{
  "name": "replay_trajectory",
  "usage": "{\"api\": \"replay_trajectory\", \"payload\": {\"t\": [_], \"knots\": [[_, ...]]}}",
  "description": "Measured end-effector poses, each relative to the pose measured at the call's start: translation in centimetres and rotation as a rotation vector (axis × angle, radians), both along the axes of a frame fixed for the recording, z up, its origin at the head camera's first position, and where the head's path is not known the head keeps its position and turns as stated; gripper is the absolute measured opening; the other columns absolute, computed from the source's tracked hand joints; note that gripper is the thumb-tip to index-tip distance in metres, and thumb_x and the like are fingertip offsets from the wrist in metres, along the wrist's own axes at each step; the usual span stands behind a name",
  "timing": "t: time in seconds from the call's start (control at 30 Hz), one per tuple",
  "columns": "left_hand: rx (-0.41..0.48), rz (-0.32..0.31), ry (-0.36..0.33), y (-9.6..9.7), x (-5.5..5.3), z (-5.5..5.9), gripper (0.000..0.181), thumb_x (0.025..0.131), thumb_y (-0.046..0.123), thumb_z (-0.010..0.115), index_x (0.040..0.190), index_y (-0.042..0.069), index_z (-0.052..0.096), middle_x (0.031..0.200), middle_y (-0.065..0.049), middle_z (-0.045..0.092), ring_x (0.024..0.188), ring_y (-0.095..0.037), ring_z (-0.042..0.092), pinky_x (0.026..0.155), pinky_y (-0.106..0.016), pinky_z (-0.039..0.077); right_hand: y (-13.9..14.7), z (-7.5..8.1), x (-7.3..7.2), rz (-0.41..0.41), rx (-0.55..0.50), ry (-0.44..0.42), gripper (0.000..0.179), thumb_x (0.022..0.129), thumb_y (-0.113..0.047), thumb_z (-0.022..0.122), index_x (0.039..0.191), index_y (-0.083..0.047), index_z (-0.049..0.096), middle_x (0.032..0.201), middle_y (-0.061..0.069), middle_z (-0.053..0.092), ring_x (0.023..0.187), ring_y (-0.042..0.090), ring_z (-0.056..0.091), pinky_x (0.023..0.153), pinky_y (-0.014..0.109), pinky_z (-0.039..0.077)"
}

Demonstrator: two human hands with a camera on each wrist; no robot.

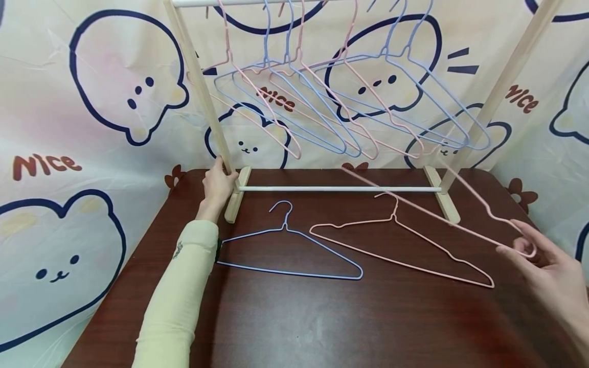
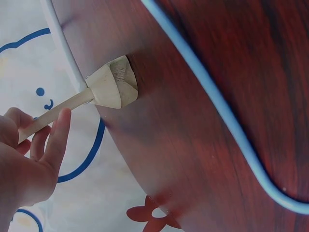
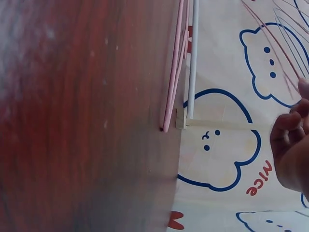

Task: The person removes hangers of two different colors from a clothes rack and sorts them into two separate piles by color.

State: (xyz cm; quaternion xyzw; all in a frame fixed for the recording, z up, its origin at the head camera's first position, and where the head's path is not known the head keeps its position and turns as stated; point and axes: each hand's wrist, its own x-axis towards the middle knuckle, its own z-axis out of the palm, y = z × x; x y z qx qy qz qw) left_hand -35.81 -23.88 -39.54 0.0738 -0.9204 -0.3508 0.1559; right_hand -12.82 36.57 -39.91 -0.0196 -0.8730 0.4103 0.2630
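My left hand (image 1: pixel 217 186) grips the left wooden post (image 1: pixel 209 112) of a hanger rack, just above its foot; the left wrist view shows fingers (image 2: pixel 60 135) around the post. On the right, my right hand (image 1: pixel 554 268) pinches one corner of a pink hanger (image 1: pixel 453 222), which is tilted and raised above the table. The hook of that hanger is hard to make out. A blue hanger (image 1: pixel 290 273) lies flat on the table near my left sleeve, its left end hidden by the arm. Beside it lies another pink hanger (image 1: pixel 391 256).
Several pink and blue hangers (image 1: pixel 324 125) hang from the rack's top rail (image 1: pixel 248 2). A white lower bar (image 1: pixel 340 189) joins the rack's feet. The dark brown table (image 1: pixel 303 327) meets a patterned cloth backdrop (image 1: pixel 124 168) at its back and sides.
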Motion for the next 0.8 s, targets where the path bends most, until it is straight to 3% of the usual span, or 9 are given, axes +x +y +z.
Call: {"api": "replay_trajectory", "payload": {"t": [0.2,0.37,0.63,0.8], "knots": [[0.013,0.008,-0.02,-0.1,0.2,0.1,0.033,0.098,0.021,0.057,0.128,0.008,0.049,0.121,-0.021,0.063,0.106,-0.044,0.063,0.091,-0.057,0.052,0.1,-0.6,0.3,0.114,0.1,-0.025,0.052,0.085,0.0,0.075,0.134,-0.009,0.059,0.08,-0.016,0.044,0.061,0.001,0.038,0.048,0.023,0.03],[0.011,-0.004,-0.016,0.0,0.2,0.1,0.033,0.099,0.021,0.057,0.128,0.007,0.049,0.119,-0.022,0.063,0.104,-0.043,0.064,0.091,-0.057,0.052,0.3,-1.0,0.9,0.166,0.094,-0.048,0.05,0.084,0.003,0.075,0.131,-0.009,0.061,0.078,-0.017,0.045,0.061,0.001,0.04,0.05,0.024,0.029],[0.001,-0.01,-0.003,0.1,0.4,0.2,0.033,0.099,0.021,0.057,0.127,0.006,0.05,0.119,-0.022,0.064,0.104,-0.043,0.065,0.092,-0.057,0.052,0.7,-1.6,1.3,0.229,0.063,-0.144,0.048,0.088,0.001,0.071,0.133,-0.009,0.058,0.077,-0.013,0.045,0.06,0.006,0.042,0.048,0.027,0.03],[-0.004,-0.004,-0.006,0.1,0.4,0.3,0.032,0.099,0.022,0.058,0.126,0.006,0.05,0.117,-0.023,0.064,0.102,-0.043,0.065,0.09,-0.057,0.052,0.7,-1.5,1.4,0.236,0.082,-0.26,0.05,0.093,-0.012,0.069,0.141,-0.013,0.053,0.076,-0.011,0.044,0.057,0.011,0.044,0.046,0.03,0.032]]}}
